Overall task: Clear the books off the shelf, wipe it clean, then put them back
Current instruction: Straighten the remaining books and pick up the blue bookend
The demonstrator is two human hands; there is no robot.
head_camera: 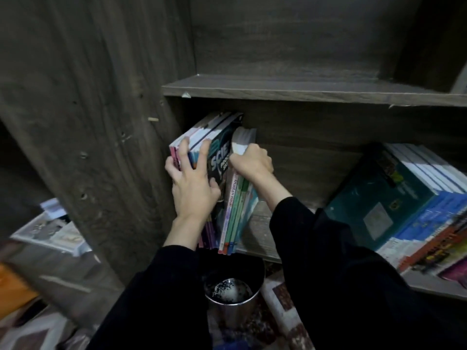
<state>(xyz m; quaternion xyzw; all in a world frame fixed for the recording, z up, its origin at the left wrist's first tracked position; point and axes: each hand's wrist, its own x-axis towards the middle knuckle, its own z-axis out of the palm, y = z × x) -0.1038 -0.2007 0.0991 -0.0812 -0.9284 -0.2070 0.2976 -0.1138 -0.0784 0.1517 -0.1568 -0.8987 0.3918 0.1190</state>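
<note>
On my feed, a steel container [231, 296] stands upright on the floor at the near centre, its dark inside flecked with glints. It rests on a patterned floor covering [280, 311] in red-brown and cream that runs to the near right. At the far left, white-edged flat items [53, 233] lie blurred, and an orange shape [12, 286] meets the left edge.
</note>
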